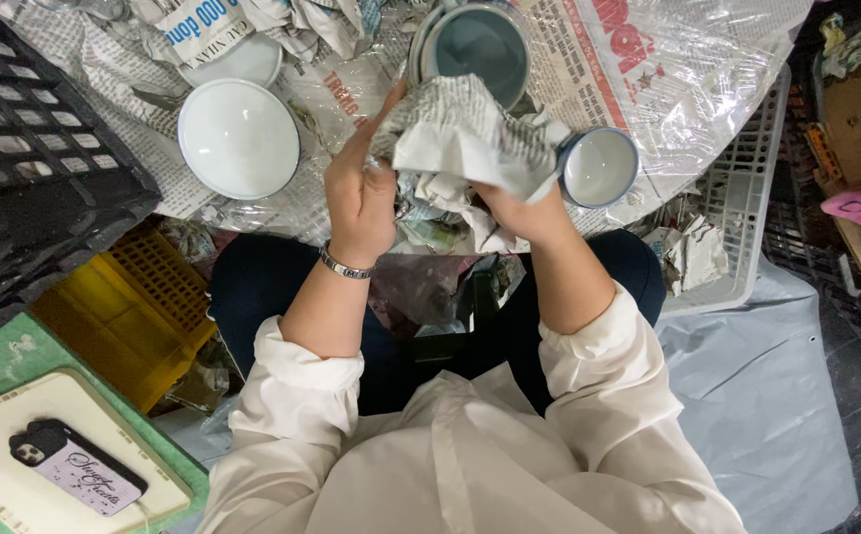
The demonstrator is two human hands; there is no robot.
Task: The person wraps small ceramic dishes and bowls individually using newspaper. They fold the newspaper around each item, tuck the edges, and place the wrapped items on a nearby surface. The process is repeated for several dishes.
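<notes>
Crumpled newspaper [460,133] between both hands' fingers [366,148]

White bowl [238,138], yellow crate [134,307], black crate [25,148], phone [76,466], white basket [747,198].

I count two hands, the left [359,193] and the right [521,213], both on one crumpled newspaper bundle [460,133]. I see two white bowls [239,138], one partly hidden, one grey-blue bowl [480,47] on what looks like a stack whose number I cannot tell, and one small cup [598,166]. Three crates: black [25,148], yellow [129,311], white [747,218]. One phone [76,465].
</notes>
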